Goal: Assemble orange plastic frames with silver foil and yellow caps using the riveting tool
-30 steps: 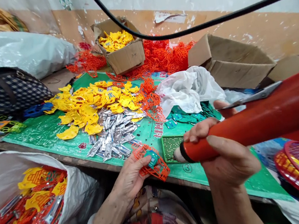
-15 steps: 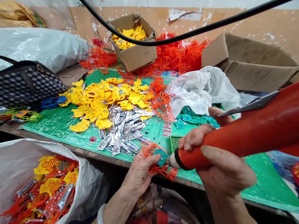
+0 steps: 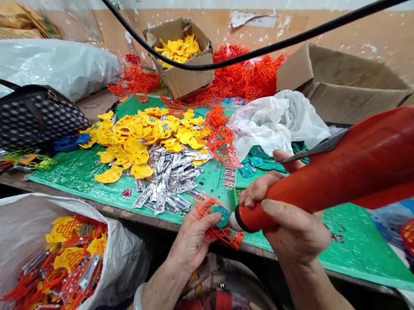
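Observation:
My left hand (image 3: 193, 238) is closed on an orange plastic lattice part (image 3: 225, 236), its thumb pressing a small teal plastic piece (image 3: 221, 216) against it. In my right hand (image 3: 292, 225) is a red electric screwdriver (image 3: 320, 175), my fingers wrapped round its body near the front. The pale nose of the screwdriver meets the teal piece; its bit is hidden there. A dark metal lever (image 3: 320, 147) runs along the tool's upper side. Just behind the hands stands a small green basket (image 3: 238, 193), mostly covered by the right hand.
Yellow parts (image 3: 139, 133) and silver strips (image 3: 168, 180) lie heaped on the green mat (image 3: 76, 180). Orange lattice parts (image 3: 242, 71) pile behind. A white sack (image 3: 123, 242) of assembled parts stands at left. A black cable (image 3: 255, 58) crosses above. A cardboard box (image 3: 191, 80) holds yellow parts.
The screwdriver and my right hand have moved left and slightly toward the left hand, so the nose presses closer on the teal piece. My left hand has barely moved.

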Available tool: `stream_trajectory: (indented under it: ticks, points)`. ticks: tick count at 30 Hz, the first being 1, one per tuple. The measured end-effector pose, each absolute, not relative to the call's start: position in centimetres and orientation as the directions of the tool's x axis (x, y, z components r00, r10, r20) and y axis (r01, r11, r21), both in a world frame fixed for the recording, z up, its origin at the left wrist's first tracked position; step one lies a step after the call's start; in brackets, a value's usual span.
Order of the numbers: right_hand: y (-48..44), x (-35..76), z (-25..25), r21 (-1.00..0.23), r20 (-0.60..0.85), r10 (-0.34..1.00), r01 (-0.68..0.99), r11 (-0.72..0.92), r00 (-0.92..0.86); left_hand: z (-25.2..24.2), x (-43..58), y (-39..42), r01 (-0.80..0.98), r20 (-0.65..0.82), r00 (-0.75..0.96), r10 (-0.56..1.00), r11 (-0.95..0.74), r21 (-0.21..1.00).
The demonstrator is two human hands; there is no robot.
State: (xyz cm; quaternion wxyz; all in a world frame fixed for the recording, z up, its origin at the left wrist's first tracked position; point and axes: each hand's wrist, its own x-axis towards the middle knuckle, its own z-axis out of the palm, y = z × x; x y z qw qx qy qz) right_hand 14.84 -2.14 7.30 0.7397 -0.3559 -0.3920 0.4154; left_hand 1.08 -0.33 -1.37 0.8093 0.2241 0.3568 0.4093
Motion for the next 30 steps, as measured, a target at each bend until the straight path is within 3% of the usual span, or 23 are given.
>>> stream_trajectory:
  ticks: [30]
  points:
    - [-2.55, 15.15, 7.96, -0.824, 0.239, 0.903, -0.418, 0.383, 0.357, -0.65, 1.65, -1.23, -0.58, -0.29, 0.362, 0.886, 0.458, 0.674]
